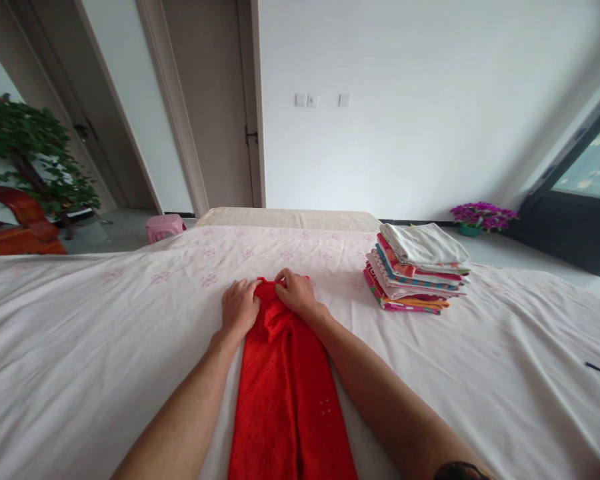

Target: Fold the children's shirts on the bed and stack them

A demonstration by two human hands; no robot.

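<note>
A red garment (287, 393) lies in a long narrow strip on the white bed sheet (105, 347), running from the near edge away from me. My left hand (239, 308) rests on its far end at the left, fingers curled over the cloth. My right hand (296, 292) grips the same far end at the right, fingers bent and pinching the bunched red fabric. Both forearms reach out on either side of the strip.
A stack of folded colourful cloths (417, 270) sits on the bed to the right of my hands. Beyond the bed are a pink stool (164, 227), a green plant (30, 153), a door (215, 100), purple flowers (481, 217) and a dark window frame (570, 200).
</note>
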